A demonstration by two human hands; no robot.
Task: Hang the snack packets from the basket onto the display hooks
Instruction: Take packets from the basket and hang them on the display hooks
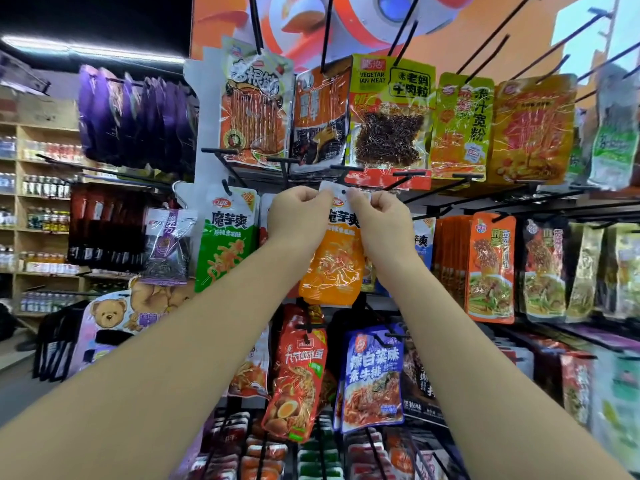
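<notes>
Orange packet [334,268]: top corners pinched by left hand [298,216], right hand [379,220].

The bare left forearm [156,362] and bare right forearm [464,358] show uncovered skin along all their visible length, from the lower corners up to the wrists. The wide lens renders them thick near the camera and slim toward the bare left hand [299,216] and bare right hand [379,221], both with rounded knuckles; the fingernails are too small to make out
</notes>
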